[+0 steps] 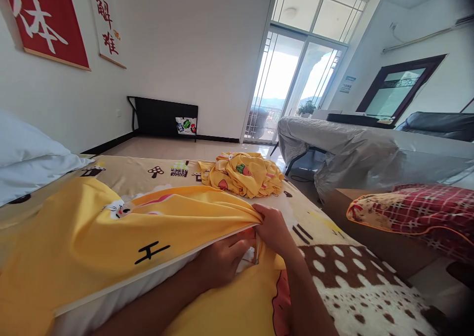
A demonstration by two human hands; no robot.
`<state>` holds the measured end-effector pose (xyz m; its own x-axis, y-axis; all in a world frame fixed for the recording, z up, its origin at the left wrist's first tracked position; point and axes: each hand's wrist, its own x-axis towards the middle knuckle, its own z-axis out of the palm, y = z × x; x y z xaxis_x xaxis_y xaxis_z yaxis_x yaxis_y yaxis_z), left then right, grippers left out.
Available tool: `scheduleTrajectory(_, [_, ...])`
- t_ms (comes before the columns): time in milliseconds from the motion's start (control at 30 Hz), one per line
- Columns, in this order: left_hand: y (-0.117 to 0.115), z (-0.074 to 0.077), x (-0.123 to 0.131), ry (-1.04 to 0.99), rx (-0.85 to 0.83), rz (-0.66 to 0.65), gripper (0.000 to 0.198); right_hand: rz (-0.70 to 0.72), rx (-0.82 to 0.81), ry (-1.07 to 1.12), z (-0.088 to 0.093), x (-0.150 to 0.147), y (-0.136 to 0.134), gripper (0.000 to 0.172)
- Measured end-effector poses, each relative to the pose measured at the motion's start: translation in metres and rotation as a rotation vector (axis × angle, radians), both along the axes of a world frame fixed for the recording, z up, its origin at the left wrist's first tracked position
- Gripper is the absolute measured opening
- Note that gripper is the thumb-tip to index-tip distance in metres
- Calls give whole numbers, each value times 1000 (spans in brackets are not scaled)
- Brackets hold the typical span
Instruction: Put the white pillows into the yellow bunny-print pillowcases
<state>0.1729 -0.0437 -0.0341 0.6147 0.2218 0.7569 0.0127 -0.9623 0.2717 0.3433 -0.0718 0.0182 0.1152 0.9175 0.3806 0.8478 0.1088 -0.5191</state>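
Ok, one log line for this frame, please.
left hand: at yellow pillowcase opening, grip unclear | right hand: pinching its edge | white pillow: partly inside | crumpled yellow cloth: farther along bed

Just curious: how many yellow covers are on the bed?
2: one cover held by the left hand and right hand; one crumpled cover farther up the bed. More may be hidden.
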Motion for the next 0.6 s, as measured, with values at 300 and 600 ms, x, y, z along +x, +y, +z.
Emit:
scheduleTrajectory(300, [2, -9, 14, -9, -832, 58, 31, 49, 43, -21, 2, -3, -3, 13])
scheduleTrajectory(600, [8, -22, 19, -133, -1137, 201, 48, 95, -70, -134, 2, -2, -5, 12])
